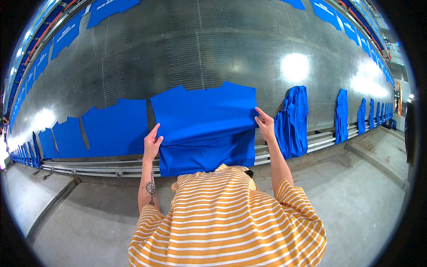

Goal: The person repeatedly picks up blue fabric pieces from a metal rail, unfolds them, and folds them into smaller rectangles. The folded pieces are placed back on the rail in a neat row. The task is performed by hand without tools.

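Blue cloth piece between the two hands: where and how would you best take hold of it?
I'd grip the blue cloth piece by both side edges, the left hand coming from the left, the right hand from the right. It looks wide and limp: the far part lies fairly smooth, the near part is creased, so a single central pinch would likely bunch it.

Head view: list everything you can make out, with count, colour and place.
Cloth piece: one, blue, between the hands
Flat cloth pieces: several, blue, left of it
Bunched cloth pieces: many, blue, near edge, right and far left
Printed cloth pieces: many, blue with white print, far edge
Table: one, grey, ahead
Rails: several, silvery, near edge
Floor: one, grey, below
Striped shirt: one, orange and white, on the person
Left hand: one, bare, cloth's left edge
Right hand: one, bare, cloth's right edge
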Demonstrator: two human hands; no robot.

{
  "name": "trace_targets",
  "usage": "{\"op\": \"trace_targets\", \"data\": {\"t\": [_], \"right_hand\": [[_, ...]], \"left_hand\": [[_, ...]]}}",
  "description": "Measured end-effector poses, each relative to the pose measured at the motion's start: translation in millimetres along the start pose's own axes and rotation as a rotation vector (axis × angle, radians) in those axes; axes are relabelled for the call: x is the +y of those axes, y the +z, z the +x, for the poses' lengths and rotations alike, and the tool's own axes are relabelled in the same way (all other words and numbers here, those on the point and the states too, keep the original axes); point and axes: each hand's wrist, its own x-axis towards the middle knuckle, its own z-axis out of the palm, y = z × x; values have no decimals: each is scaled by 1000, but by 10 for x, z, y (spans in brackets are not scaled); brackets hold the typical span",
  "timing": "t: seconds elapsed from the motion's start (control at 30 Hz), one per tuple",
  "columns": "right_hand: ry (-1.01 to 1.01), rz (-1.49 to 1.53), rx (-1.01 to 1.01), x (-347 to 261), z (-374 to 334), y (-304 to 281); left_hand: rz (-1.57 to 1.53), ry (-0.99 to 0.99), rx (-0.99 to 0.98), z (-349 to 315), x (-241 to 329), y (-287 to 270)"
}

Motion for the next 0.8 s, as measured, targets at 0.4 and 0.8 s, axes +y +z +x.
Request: {"op": "trace_targets", "data": {"t": [0.4,0.8], "right_hand": [[-62,-23,11,18,118,7],[-100,-82,21,-39,118,17]], "left_hand": [[-15,32,10,137,26,31],[23,17,29,75,-43,39]]}}
